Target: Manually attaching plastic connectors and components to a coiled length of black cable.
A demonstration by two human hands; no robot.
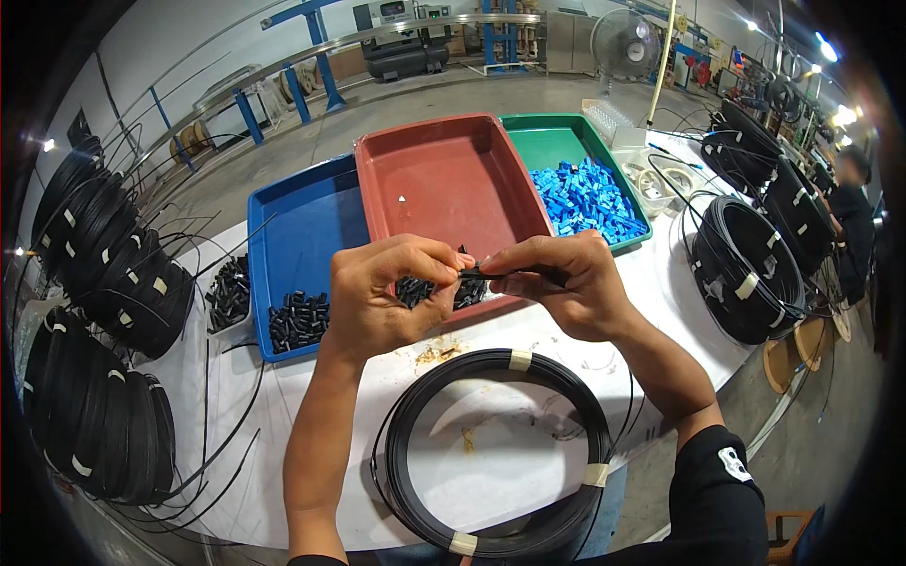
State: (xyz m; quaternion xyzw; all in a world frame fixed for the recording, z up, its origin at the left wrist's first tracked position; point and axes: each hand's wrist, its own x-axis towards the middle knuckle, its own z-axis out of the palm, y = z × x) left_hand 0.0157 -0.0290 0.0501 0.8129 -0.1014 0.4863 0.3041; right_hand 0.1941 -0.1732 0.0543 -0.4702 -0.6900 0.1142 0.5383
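Above the front edge of the red tray [434,165], my left hand [387,294] and my right hand [574,288] meet fingertip to fingertip. Between them runs a thin black cable end [479,274], pinched from both sides. Whether a small black fitting sits on that end is too small to tell. Below my hands a coil of black cable [404,443], bound with pale tape, lies on the white-covered table [368,472]. Small black parts [468,294] in the red tray are partly hidden behind my fingers.
A blue tray [307,212] and a side bin [229,297] hold black parts. Blue connectors [583,200] fill the green tray [540,127]. Cable coils stand at left [94,406] and right [741,274], loose ends sticking out. Another person [852,222] is at far right.
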